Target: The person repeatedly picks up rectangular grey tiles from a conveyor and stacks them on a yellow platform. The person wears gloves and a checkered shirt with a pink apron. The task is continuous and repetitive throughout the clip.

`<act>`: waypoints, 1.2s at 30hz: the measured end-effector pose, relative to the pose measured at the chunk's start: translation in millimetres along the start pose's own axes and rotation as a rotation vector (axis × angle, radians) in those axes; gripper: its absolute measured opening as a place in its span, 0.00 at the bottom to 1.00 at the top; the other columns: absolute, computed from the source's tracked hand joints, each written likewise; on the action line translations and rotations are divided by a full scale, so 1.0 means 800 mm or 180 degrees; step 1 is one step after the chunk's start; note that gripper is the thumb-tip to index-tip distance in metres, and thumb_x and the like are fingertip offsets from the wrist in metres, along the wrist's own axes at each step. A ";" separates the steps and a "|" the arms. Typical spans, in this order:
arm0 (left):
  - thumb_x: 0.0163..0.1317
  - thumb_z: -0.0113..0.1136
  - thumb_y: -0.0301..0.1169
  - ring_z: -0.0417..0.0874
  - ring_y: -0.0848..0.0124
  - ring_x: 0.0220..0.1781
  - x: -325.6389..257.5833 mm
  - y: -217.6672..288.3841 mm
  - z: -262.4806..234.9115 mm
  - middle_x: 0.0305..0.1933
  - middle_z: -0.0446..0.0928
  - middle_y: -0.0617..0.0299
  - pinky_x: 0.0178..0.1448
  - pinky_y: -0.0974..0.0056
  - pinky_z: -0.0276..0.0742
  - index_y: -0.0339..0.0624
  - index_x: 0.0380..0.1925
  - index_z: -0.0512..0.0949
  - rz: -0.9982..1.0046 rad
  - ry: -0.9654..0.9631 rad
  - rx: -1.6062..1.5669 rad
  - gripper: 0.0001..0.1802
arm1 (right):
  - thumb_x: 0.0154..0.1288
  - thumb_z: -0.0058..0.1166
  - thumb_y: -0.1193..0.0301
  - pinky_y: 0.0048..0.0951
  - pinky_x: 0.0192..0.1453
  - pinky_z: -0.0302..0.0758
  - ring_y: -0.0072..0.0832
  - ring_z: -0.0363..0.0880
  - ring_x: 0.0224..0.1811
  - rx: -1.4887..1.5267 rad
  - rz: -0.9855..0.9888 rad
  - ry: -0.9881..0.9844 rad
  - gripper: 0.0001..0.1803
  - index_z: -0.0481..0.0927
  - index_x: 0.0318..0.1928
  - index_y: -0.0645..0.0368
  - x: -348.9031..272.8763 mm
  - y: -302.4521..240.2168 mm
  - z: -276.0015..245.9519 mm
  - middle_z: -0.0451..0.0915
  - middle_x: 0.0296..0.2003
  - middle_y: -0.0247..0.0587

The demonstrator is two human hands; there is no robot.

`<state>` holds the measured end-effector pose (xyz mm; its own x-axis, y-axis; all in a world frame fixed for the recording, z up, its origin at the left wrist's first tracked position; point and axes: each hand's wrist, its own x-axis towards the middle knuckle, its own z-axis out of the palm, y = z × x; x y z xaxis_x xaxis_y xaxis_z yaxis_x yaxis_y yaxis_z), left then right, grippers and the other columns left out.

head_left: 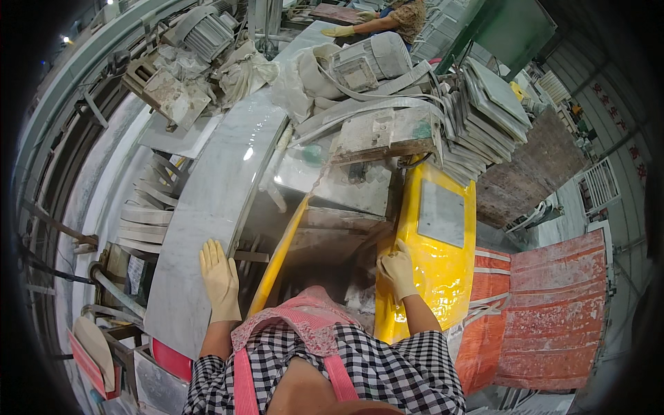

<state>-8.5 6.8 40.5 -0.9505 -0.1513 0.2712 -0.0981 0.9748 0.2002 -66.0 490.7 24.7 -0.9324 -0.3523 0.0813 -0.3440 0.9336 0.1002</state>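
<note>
My left hand, in a pale rubber glove, lies flat with its fingers stretched on a long grey-white stone slab. The slab runs away from me on the left and looks wet. My right hand, gloved the same way, rests at the left edge of a wet yellow-covered surface. Its fingers are curled, and whatever they may hold is hidden. A grey rectangular tile lies on the yellow surface beyond that hand. Between my arms a narrow yellow strip slopes toward me.
Motors and a dusty machine housing stand ahead. Stacked thin slabs lean at the right, above an orange-red sheet. Curved stone pieces sit left of the slab. Another person's gloved hand touches the far surface.
</note>
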 end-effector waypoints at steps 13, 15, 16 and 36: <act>0.73 0.50 0.34 0.59 0.44 0.79 0.000 -0.001 0.001 0.76 0.63 0.38 0.84 0.47 0.49 0.25 0.70 0.64 0.0008 0.0018 0.0016 0.31 | 0.61 0.54 0.60 0.43 0.77 0.64 0.41 0.83 0.26 0.0066 -0.0011 0.0087 0.18 0.83 0.18 0.55 0.000 0.002 0.004 0.81 0.19 0.48; 0.73 0.49 0.34 0.59 0.44 0.79 0.000 -0.001 0.001 0.76 0.63 0.38 0.84 0.47 0.48 0.25 0.70 0.63 -0.0023 -0.0040 0.0039 0.31 | 0.61 0.54 0.60 0.43 0.77 0.64 0.41 0.83 0.26 0.0090 -0.0015 0.0079 0.18 0.83 0.18 0.55 0.000 0.002 0.003 0.81 0.19 0.47; 0.73 0.49 0.34 0.59 0.44 0.79 0.000 -0.001 0.001 0.76 0.63 0.38 0.84 0.47 0.48 0.25 0.70 0.63 -0.0039 -0.0060 0.0047 0.31 | 0.60 0.54 0.61 0.43 0.77 0.64 0.41 0.83 0.26 0.0082 -0.0020 0.0071 0.18 0.83 0.18 0.55 0.000 0.002 0.002 0.81 0.19 0.47; 0.72 0.50 0.34 0.61 0.43 0.78 0.001 0.003 -0.004 0.75 0.64 0.37 0.84 0.46 0.49 0.25 0.70 0.64 -0.0002 -0.0002 -0.0009 0.31 | 0.61 0.55 0.60 0.44 0.77 0.64 0.41 0.82 0.27 -0.0023 -0.0064 0.0108 0.18 0.82 0.16 0.52 -0.004 0.005 0.016 0.80 0.18 0.46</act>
<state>-8.5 8.2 44.4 -0.9507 -0.1518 0.2704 -0.0979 0.9743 0.2029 -65.8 496.5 12.3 -0.9210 -0.3729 0.1128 -0.3616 0.9259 0.1092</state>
